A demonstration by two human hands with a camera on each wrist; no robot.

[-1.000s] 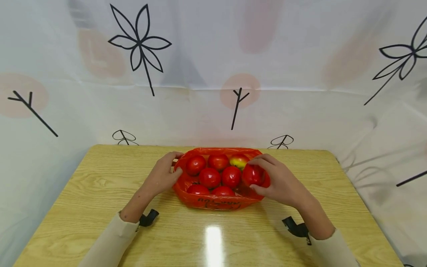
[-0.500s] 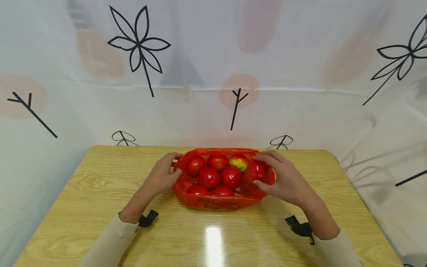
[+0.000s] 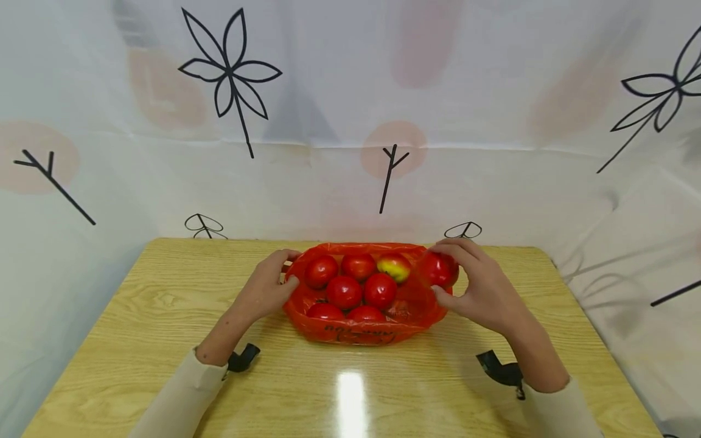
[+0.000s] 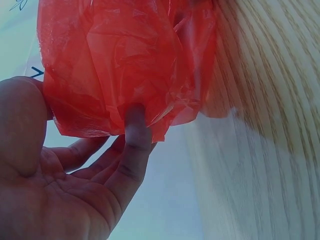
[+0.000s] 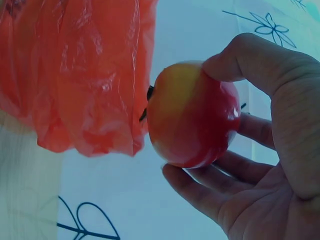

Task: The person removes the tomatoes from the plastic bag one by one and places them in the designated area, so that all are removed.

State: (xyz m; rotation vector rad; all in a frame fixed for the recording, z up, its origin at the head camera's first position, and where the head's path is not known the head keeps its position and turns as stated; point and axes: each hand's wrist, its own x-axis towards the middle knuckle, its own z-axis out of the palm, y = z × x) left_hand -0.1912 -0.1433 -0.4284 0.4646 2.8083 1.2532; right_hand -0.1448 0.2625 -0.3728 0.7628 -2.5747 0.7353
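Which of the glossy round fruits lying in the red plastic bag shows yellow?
The glossy round red-yellow fruit at the far row's right end in the red plastic bag; the other six lying there show no yellow from above.

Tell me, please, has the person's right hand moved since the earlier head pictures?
Yes. Judged against the back edge of the table, the right hand, holding a fruit, has shifted rightward and upward in the head view.

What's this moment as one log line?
left hand: holds red bag; right hand: holds red-yellow fruit at bag's right end; other fruit: in bag; bag: on table
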